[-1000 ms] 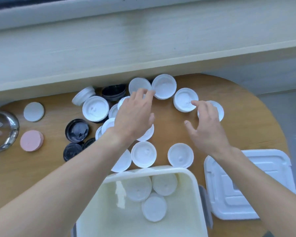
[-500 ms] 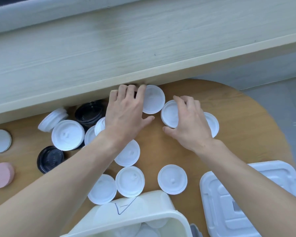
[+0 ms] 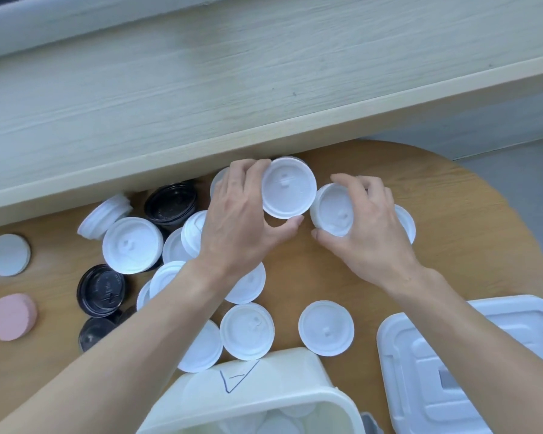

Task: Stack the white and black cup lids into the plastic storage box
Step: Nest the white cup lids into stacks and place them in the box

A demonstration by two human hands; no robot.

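Head view. White cup lids visible outside the box number at least twelve, though overlaps make the count uncertain: one in each hand, one partly hidden under the right hand (image 3: 406, 222), three in a row near the box (the right one (image 3: 326, 327)), and a cluster at left around a large lid (image 3: 133, 244), with one lying tilted on edge (image 3: 104, 216). Black cup lids number at least three: one at the back (image 3: 171, 205) and two at left, the upper one (image 3: 101, 290). Further white lids lie inside the plastic storage box (image 3: 264, 380), at the bottom edge of the frame; their number cannot be told. The box cover (image 3: 420, 364) lies on the round wooden table (image 3: 452, 245) to the right. One grey disc (image 3: 8, 254) and one pink disc (image 3: 11, 317) lie far left.

The left hand (image 3: 242, 220) grasps a white lid (image 3: 289, 187) at its rim, fingers curled over the far edge, thumb under the near edge. The right hand (image 3: 367, 227) grasps a second white lid (image 3: 334, 211), fingers arched over it, thumb at the near rim. The two held lids sit just beside each other.

Both forearms extend from the lower frame across the table, palms down.
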